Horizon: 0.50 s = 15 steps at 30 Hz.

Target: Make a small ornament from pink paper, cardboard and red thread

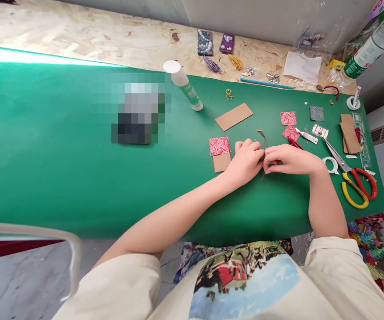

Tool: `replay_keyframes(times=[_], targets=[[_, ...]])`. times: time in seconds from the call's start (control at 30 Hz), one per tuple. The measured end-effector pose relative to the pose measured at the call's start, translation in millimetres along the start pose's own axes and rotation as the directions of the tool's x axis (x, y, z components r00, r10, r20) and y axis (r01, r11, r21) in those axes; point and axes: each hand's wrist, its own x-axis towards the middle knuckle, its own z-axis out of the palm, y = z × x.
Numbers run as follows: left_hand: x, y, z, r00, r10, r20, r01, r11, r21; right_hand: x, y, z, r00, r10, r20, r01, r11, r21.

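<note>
My left hand (pixel 249 159) and my right hand (pixel 283 160) meet over the green table, both with fingers closed. Between them runs a thin dark red cord (pixel 264 138), its upper end with a small gold-coloured tip and its lower end poking out below the fingertips. Which fingers pinch the cord is partly hidden. Left of my left hand lies a piece of cardboard (pixel 221 162) partly covered with red patterned fabric (pixel 219 146). Just behind my right hand is a dark red bundle, perhaps a tassel (pixel 294 143), partly covered by the hand.
Scissors (pixel 345 168), a tape roll (pixel 330 165), a small tube (pixel 307 136) and red fabric squares (pixel 288 118) lie to the right. A cardboard strip (pixel 234 117) and a glue stick (pixel 187 89) are behind. Cardboard pieces (pixel 349 135) sit near the right edge.
</note>
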Motion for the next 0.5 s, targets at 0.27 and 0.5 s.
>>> replay_keyframes(times=[0.27,0.5], targets=[[-6.3,-17.3,-24.9,0.993,0.008,-0.116,-0.022,0.992,-0.127,8.1,2.1,2.5,0.991,0.015,0.129,0.003,0.991,-0.136],[-2.5,-32.3,-18.8,0.96,0.272,-0.066,-0.263,0.957,0.119,-8.2,0.0,3.2,0.993,0.117,-0.034,-0.121,0.981,-0.153]])
